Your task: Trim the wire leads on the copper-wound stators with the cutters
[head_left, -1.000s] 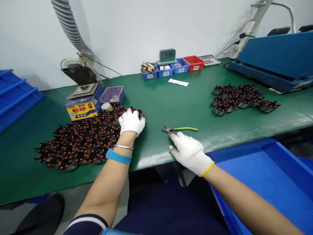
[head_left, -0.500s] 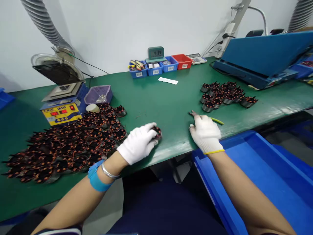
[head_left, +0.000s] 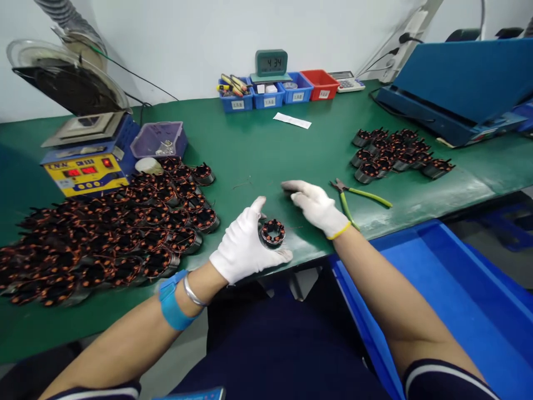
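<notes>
My left hand (head_left: 250, 244), in a white glove, curves around a motor stator (head_left: 273, 233) with copper windings near the table's front edge. Its thumb lies along the near side and the fingers are at the left and far side. A thin wire end sticks out to the stator's right. My right hand (head_left: 314, 205), also gloved, hovers to the right of the stator with fingers stretched out and nothing in them. Beside its wrist, cutting pliers (head_left: 347, 197) with green handles lie spread on the table.
Many stators (head_left: 125, 239) crowd the left side; a smaller group (head_left: 389, 153) stands at the right. Behind are a yellow-fronted blue machine (head_left: 89, 172), a purple bin (head_left: 160, 139), small boxes (head_left: 268, 100) and a clock (head_left: 271, 62). A large blue tray (head_left: 416, 278) sits below the right edge.
My right hand has let go of the pliers and moved left, toward the stator. My left hand has shifted from over the stator to its side, so its top now shows.
</notes>
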A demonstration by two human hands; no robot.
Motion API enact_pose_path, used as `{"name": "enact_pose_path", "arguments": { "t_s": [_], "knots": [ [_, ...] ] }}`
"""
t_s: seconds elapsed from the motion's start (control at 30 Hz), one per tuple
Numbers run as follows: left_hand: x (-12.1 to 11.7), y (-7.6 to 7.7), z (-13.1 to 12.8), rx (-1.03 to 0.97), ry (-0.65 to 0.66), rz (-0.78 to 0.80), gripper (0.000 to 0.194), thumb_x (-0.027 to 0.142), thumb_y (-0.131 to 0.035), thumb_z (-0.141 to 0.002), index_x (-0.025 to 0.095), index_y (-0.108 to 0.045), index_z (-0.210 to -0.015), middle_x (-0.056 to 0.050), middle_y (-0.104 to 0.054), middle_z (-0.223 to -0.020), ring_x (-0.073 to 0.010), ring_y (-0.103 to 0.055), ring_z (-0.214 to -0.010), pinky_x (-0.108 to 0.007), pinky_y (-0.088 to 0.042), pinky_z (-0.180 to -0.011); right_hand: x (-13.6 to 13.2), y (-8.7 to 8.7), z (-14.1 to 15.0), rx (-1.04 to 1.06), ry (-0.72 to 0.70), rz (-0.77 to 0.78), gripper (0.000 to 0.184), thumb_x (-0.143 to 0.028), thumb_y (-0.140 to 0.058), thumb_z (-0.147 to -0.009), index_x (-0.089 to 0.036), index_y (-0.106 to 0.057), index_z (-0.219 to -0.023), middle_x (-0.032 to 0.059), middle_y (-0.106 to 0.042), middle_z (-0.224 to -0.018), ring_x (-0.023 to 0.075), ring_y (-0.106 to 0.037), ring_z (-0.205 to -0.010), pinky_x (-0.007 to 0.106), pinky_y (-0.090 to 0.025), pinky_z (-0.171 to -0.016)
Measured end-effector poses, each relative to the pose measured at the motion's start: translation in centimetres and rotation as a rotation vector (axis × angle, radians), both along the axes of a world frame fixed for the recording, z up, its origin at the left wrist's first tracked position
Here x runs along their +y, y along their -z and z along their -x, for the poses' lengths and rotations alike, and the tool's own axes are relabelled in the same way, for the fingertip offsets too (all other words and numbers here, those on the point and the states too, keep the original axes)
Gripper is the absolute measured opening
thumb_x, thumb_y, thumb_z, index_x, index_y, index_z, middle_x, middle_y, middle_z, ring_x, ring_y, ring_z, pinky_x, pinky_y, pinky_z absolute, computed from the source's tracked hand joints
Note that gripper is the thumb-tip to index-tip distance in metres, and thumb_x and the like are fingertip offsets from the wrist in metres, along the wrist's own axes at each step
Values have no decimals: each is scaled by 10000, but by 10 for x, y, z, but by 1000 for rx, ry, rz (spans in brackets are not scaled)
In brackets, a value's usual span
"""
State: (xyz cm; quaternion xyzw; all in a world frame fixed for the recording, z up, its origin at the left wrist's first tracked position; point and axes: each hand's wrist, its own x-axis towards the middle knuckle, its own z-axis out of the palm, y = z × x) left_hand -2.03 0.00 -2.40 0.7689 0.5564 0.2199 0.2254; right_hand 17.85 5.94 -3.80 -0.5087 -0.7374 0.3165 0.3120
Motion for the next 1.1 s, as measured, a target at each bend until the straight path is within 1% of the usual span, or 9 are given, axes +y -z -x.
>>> {"name": "enact_pose_path", "arguments": {
  "t_s": [0.07,0.13,0.3,0.47,0.57,0.73,0.9,1.0,1.1],
  "knots": [
    [0,0,-3,6,-12,17,1126,543,-783,-583,134,-256,-1490,-123,-639,-1171,-320,-646,-1068,-459,-517,-957,-13,-9,-6,140,-9,227,462,-294,-453,-845,-118,-595,-1248,106,-722,-1049,203,-672,-901,350,-537,-801],
    [0,1,-5,21,-20,34,1057,506,-741,-644,154,-240,-1506,-102,-665,-1129,-309,-655,-1054,-438,-513,-953,-24,-19,-8,47,-61,345,347,-353,-573,-795,-157,-676,-1062,53,-724,-882,174,-644,-744,289,-505,-656],
    [8,1,1,23,32,59,1006,384,-688,-675,183,-202,-1532,-92,-681,-1156,-305,-666,-1054,-437,-516,-952,-35,-25,4,-228,-4,342,298,-414,-524,-855,-181,-639,-708,-12,-598,-562,120,-511,-532,247,-335,-510],
    [15,-7,14,-141,177,208,1009,254,-643,-685,193,-134,-1554,-102,-601,-1355,-261,-599,-1209,-404,-465,-1057,-39,-23,12,-319,60,330,337,-434,-508,-850,-195,-562,-618,-18,-555,-541,116,-454,-516,258,-264,-493],
    [14,-6,7,-220,33,223,1078,400,-726,-655,142,-164,-1538,-160,-552,-1389,-279,-594,-1205,-399,-500,-1011,-41,-25,14,-344,47,322,328,-422,-502,-853,-200,-551,-617,-26,-525,-540,114,-428,-518,259,-258,-502],
    [10,1,-9,45,-116,109,996,497,-721,-669,164,-290,-1503,-148,-656,-1146,-343,-653,-1066,-480,-518,-933,-40,-25,15,-371,36,343,317,-427,-497,-858,-209,-574,-642,-20,-538,-555,127,-454,-532,258,-270,-508],
    [14,3,2,8,-17,129,1008,416,-717,-684,181,-223,-1531,-113,-672,-1178,-305,-650,-1105,-442,-503,-985,-31,-15,12,-304,307,208,335,-445,-452,-900,-208,-608,-722,30,-629,-663,161,-533,-598,268,-357,-548],
    [18,3,11,-127,71,170,1116,375,-738,-660,180,-103,-1556,-112,-644,-1276,-277,-638,-1149,-412,-505,-999,-24,-10,13,-84,137,300,313,-444,-456,-913,-201,-648,-861,37,-693,-768,161,-595,-647,257,-429,-589],
    [23,2,16,-185,137,192,1168,346,-751,-644,185,-46,-1562,-107,-640,-1290,-264,-648,-1134,-395,-512,-982,-21,-12,16,-204,41,322,215,-374,-536,-864,-218,-678,-905,29,-718,-823,185,-629,-736,268,-443,-631]
  ]
}}
